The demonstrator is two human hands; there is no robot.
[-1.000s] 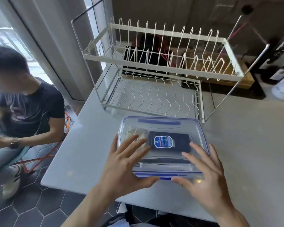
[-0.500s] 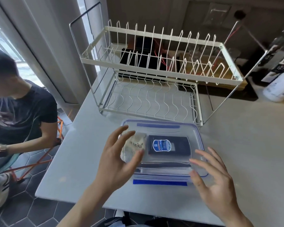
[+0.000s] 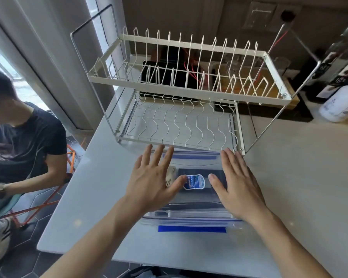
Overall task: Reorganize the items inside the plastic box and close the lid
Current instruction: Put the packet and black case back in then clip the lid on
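A clear plastic box [image 3: 191, 216] with blue latch flaps stands on the pale table, its transparent lid [image 3: 195, 157] on top. Through the lid I see a dark packet with a blue-and-white label [image 3: 194, 181] and a pale pouch [image 3: 170, 173] to its left. My left hand [image 3: 152, 181] lies flat over the lid's left half, fingers spread toward the far edge. My right hand [image 3: 238, 183] lies flat over the right half, fingers together. Neither hand holds anything. The near blue latch flap [image 3: 192, 229] sticks out flat toward me.
A white two-tier wire dish rack [image 3: 181, 91] stands right behind the box. Dark bottles and a white container [image 3: 342, 101] are at the far right. A seated person [image 3: 22, 141] is at the left beside the table edge.
Both hands have moved from the box's near edge forward onto the top of the lid. The near blue latch flap, covered before, now shows.
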